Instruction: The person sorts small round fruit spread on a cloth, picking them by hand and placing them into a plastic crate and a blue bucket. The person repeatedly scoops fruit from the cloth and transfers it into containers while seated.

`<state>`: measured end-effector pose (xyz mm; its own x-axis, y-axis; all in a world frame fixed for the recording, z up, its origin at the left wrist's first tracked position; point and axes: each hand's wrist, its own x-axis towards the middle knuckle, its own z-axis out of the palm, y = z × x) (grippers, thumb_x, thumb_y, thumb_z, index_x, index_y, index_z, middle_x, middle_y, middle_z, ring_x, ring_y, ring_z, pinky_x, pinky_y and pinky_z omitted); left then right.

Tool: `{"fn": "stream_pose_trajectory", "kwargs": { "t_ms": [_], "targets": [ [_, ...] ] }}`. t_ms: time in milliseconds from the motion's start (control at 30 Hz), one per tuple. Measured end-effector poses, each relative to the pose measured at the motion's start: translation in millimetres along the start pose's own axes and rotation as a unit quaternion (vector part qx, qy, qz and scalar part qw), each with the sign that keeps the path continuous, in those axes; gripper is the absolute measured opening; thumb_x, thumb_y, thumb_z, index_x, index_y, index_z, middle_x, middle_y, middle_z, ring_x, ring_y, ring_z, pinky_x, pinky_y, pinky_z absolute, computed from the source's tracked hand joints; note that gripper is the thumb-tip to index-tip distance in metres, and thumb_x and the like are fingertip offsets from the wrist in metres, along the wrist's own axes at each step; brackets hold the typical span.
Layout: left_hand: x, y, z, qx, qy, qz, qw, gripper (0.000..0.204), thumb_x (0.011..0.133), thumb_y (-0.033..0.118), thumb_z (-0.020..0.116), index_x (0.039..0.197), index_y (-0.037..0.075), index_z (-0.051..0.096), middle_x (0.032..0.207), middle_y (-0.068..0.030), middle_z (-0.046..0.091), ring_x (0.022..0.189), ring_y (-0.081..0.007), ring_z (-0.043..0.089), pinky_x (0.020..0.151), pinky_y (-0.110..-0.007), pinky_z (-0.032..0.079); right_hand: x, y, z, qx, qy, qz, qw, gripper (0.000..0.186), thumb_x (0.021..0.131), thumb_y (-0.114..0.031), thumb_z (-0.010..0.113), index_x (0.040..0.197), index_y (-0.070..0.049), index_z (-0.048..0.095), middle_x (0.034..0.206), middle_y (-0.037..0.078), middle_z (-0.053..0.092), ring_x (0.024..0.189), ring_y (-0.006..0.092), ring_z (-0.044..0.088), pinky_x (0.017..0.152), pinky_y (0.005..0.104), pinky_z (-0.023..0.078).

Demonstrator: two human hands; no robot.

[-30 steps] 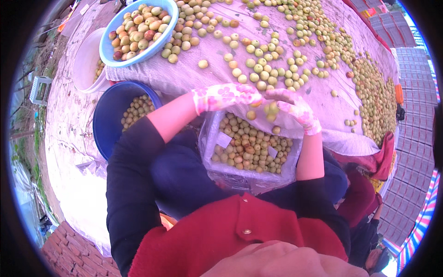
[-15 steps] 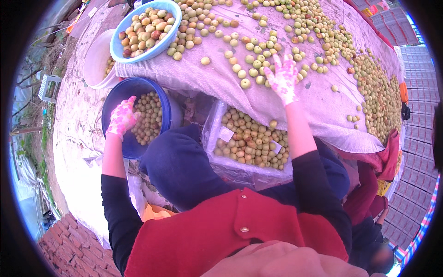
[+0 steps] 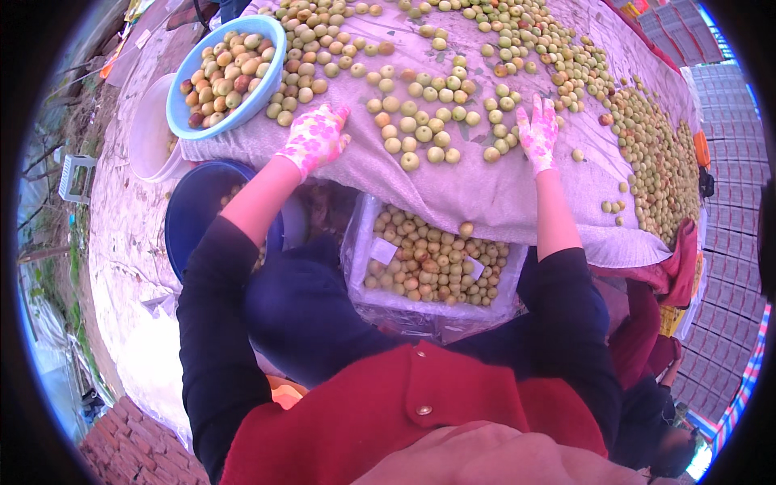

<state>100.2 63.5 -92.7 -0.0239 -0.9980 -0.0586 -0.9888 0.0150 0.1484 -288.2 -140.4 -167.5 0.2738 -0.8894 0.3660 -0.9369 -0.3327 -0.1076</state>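
Small round yellow-green fruits [image 3: 424, 133], some blushed red, are spread over a pale pinkish cloth [image 3: 339, 174] in front of me. My left hand [image 3: 315, 141], in a white glove with pink patches, is above the cloth's near left edge, fingers stretched out and the thumb apart. Nothing shows in it. My right hand [image 3: 538, 136], gloved alike, is open with its fingers spread, beside the right end of the loose cluster. Between my knees stands a plastic-lined crate [image 3: 352, 271] of the same fruits with two white slips on top.
A dark blue bucket [image 3: 182, 218] stands left of my knee, partly covered by my left arm, with fruits inside. Beyond it are a whitish bucket [image 3: 145, 141] and a light blue basin [image 3: 176, 109] heaped with larger, redder fruits. A dense pile of fruits [image 3: 655, 162] lies at the right.
My left hand has come out of the blue bucket and moved up and right over the cloth. The right hand has shifted slightly right, away from the nearest fruits.
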Motion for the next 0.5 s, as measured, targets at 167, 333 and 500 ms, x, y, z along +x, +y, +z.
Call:
{"fn": "stream_pose_trajectory", "kwargs": {
  "t_ms": [167,333,500],
  "targets": [
    [20,30,33,-0.118,-0.070,0.001,0.991,0.048,0.090,0.024,0.062,0.134,0.005,0.053,0.126,-0.0220,0.059,0.114,-0.0379,0.059,0.095,-0.046,0.049,-19,-29,14,0.061,-0.047,-0.116,0.990,0.064,0.096,-0.045,0.054,0.147,-0.008,0.043,0.151,0.017,0.041,0.143,0.0361,0.032,0.118,0.0509,0.021],
    [22,35,38,-0.234,0.004,0.038,0.971,0.037,0.088,0.016,0.066,0.123,0.006,0.060,0.113,-0.0183,0.065,0.109,-0.0366,0.061,0.092,-0.044,0.050,-1,-73,-17,0.259,-0.101,-0.117,0.953,0.032,0.092,-0.027,0.061,0.120,-0.011,0.066,0.125,0.015,0.063,0.117,0.0349,0.057,0.100,0.0459,0.044],
    [33,11,29,-0.276,0.006,-0.004,0.961,0.019,0.089,0.015,0.062,0.106,0.006,0.066,0.103,-0.0177,0.068,0.103,-0.0354,0.064,0.088,-0.043,0.050,50,-86,-8,0.133,-0.163,-0.126,0.969,0.033,0.089,-0.023,0.064,0.120,-0.012,0.064,0.120,0.013,0.065,0.112,0.0330,0.060,0.094,0.0451,0.049]
  ]
}}
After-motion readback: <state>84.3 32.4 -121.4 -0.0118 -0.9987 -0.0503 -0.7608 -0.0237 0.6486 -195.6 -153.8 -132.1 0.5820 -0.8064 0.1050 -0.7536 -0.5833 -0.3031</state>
